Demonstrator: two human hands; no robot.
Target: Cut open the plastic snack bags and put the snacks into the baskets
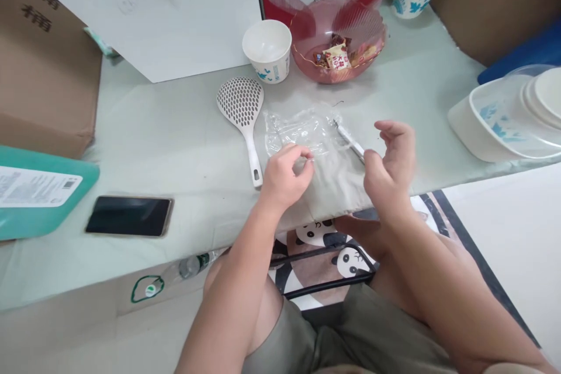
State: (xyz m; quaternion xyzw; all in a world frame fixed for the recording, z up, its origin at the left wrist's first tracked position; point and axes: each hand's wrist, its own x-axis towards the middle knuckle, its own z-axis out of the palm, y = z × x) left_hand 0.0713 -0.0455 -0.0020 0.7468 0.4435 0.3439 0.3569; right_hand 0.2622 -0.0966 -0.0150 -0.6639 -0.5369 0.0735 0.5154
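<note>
A crumpled clear plastic bag (302, 128) lies on the cloth-covered table in front of me. My left hand (287, 176) is closed in a pinch at the bag's near edge, thumb and forefinger meeting on the plastic. To its right, my right hand (391, 166) is held with thumb and fingers apart. A slim silver pen-like tool (352, 141) with a dark tip lies by the right thumb, its tip reaching the bag; its near end is partly hidden. Left of the bag rests a white slotted ladle (242, 106), handle towards me.
Behind stand a white paper cup (267, 52) and a pink bowl (311, 70) with wrapped snacks. A black phone (129, 216) and a teal pouch (44, 219) lie left. At right is a white tub (467, 120) with cups. A cardboard box (48, 70) stands far left.
</note>
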